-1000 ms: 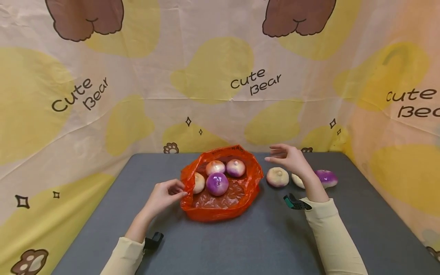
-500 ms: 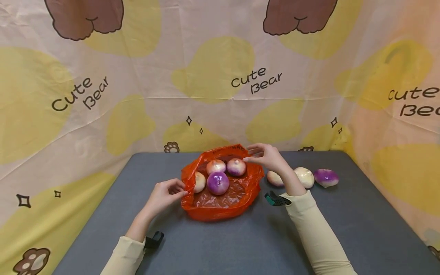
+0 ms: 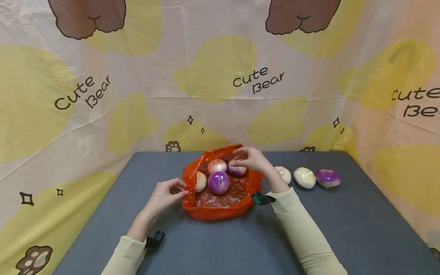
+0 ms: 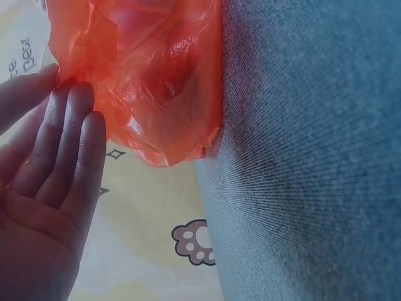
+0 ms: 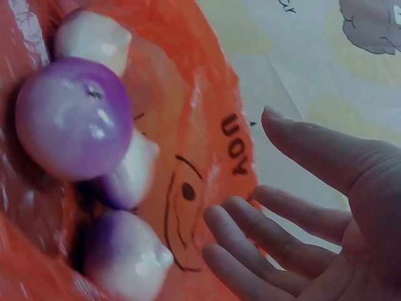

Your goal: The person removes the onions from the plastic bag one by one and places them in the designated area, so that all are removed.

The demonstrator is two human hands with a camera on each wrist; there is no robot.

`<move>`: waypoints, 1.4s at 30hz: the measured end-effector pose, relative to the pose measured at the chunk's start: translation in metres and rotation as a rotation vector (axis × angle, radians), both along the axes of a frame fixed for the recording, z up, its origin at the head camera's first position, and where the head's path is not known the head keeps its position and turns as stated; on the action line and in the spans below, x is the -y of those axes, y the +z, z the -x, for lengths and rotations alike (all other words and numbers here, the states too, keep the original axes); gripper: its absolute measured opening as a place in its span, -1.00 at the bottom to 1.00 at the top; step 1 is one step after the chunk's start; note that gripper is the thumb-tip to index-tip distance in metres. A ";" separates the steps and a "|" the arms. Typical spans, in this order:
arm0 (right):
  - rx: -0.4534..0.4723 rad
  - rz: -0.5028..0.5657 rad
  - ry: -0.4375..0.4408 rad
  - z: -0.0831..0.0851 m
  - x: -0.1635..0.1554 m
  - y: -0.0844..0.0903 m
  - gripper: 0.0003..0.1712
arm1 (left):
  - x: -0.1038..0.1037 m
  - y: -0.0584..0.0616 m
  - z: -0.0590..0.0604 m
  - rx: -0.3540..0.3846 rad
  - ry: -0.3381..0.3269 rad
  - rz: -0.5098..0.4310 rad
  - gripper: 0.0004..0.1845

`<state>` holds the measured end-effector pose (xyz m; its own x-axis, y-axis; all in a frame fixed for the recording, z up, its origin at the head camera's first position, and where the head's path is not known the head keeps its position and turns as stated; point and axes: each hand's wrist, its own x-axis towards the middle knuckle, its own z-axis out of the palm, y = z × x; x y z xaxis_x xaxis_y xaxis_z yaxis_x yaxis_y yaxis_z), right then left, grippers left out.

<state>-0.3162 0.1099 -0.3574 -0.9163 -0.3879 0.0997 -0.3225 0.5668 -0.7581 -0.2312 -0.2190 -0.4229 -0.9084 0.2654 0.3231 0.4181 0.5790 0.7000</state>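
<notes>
Left hand (image 3: 167, 194) pinching orange bag (image 3: 220, 200) of four onions (image 3: 219, 182); right hand (image 3: 250, 160) slack above.

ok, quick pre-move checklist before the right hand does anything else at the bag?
1. Left hand grips the rim of the orange bag: ok.
2. Bag mouth open, four onions inside in the head view: ok.
3. Right hand empty, fingers relaxed beside the bag wall: ok.
4. Whether the right hand touches the rear onion: cannot tell.
5. Three loose onions on the table, nearest one partly hidden by the right forearm: ok.
6. Bag resting flat on the grey table: ok.
</notes>
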 end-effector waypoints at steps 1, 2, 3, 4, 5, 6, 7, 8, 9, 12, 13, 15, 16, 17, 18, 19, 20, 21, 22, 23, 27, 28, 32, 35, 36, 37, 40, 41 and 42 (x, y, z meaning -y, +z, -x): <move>0.006 -0.001 0.006 0.000 0.003 -0.001 -0.41 | 0.000 0.000 0.000 0.002 0.000 -0.001 -0.87; 0.019 0.004 0.010 0.000 0.006 -0.002 -0.42 | 0.000 0.000 0.000 0.003 0.001 0.000 -0.87; 0.024 0.004 0.014 0.000 0.008 -0.004 -0.43 | 0.000 0.000 0.000 0.005 0.002 0.000 -0.87; 0.034 0.008 0.016 0.000 0.010 -0.006 -0.44 | -0.001 0.000 -0.001 0.006 0.003 0.000 -0.87; 0.044 0.012 0.020 0.000 0.012 -0.007 -0.45 | -0.001 0.000 -0.001 0.008 0.003 0.000 -0.87; 0.055 0.017 0.026 0.000 0.014 -0.009 -0.45 | -0.001 0.000 -0.001 0.010 0.004 0.000 -0.87; 0.065 0.018 0.030 0.000 0.016 -0.011 -0.45 | -0.001 -0.001 -0.001 0.011 0.004 0.001 -0.87; 0.072 0.019 0.032 0.000 0.017 -0.014 -0.46 | -0.001 -0.001 -0.001 0.010 0.005 0.002 -0.87; 0.077 0.017 0.032 0.000 0.018 -0.016 -0.46 | -0.001 -0.001 -0.002 0.010 0.006 0.004 -0.87; 0.081 0.014 0.043 0.000 0.022 -0.022 -0.44 | -0.001 -0.001 -0.002 0.005 0.007 0.005 -0.88; 0.080 0.013 0.048 0.001 0.023 -0.024 -0.43 | -0.001 -0.001 -0.002 0.004 0.007 0.005 -0.89; 0.079 0.014 0.054 0.001 0.025 -0.027 -0.42 | -0.001 -0.001 -0.002 0.001 0.002 0.003 -0.89; 0.071 0.009 0.054 0.001 0.026 -0.028 -0.41 | -0.001 -0.002 -0.002 0.001 0.000 0.003 -0.89; 0.064 0.003 0.053 0.001 0.026 -0.030 -0.40 | -0.001 -0.002 -0.002 0.002 -0.003 0.002 -0.89; 0.061 -0.001 0.050 0.001 0.027 -0.031 -0.40 | -0.001 -0.002 -0.002 0.003 -0.005 0.001 -0.89; 0.059 -0.005 0.047 0.000 0.027 -0.033 -0.39 | -0.001 -0.002 -0.003 0.004 -0.005 0.001 -0.89; 0.058 -0.010 0.044 0.000 0.027 -0.034 -0.39 | -0.001 -0.002 -0.003 0.005 -0.005 0.001 -0.89; 0.058 -0.012 0.042 0.000 0.028 -0.036 -0.40 | -0.001 -0.001 -0.003 0.006 -0.004 0.002 -0.89; 0.055 -0.017 0.041 0.000 0.028 -0.038 -0.40 | -0.002 -0.001 -0.003 0.010 0.000 0.001 -0.89; 0.054 -0.016 0.045 0.000 0.028 -0.041 -0.41 | -0.002 -0.001 -0.004 0.011 0.001 0.002 -0.89; 0.025 0.005 0.095 0.001 0.030 -0.049 -0.47 | -0.002 0.000 -0.004 0.010 0.004 0.005 -0.89; 0.009 0.011 0.113 0.001 0.031 -0.051 -0.48 | -0.002 0.000 -0.004 0.011 0.003 0.005 -0.89; 0.011 0.046 0.165 0.001 0.032 -0.057 -0.48 | -0.002 0.001 -0.005 0.017 0.004 0.004 -0.89; 0.045 0.057 0.164 0.001 0.033 -0.059 -0.46 | -0.002 0.001 -0.004 0.016 0.004 0.007 -0.90; 0.056 0.058 0.160 0.001 0.034 -0.059 -0.46 | -0.002 0.000 -0.004 0.014 0.003 0.007 -0.90; 0.063 0.059 0.160 0.000 0.034 -0.059 -0.45 | -0.002 0.000 -0.004 0.012 0.002 0.006 -0.90; 0.069 0.045 0.154 -0.001 0.035 -0.060 -0.44 | -0.002 -0.001 -0.003 0.006 0.001 0.005 -0.90; 0.069 0.036 0.153 -0.001 0.035 -0.060 -0.44 | -0.002 -0.001 -0.003 0.005 0.001 0.004 -0.90; 0.064 0.029 0.154 -0.001 0.035 -0.061 -0.44 | -0.002 -0.001 -0.003 0.004 0.000 0.004 -0.90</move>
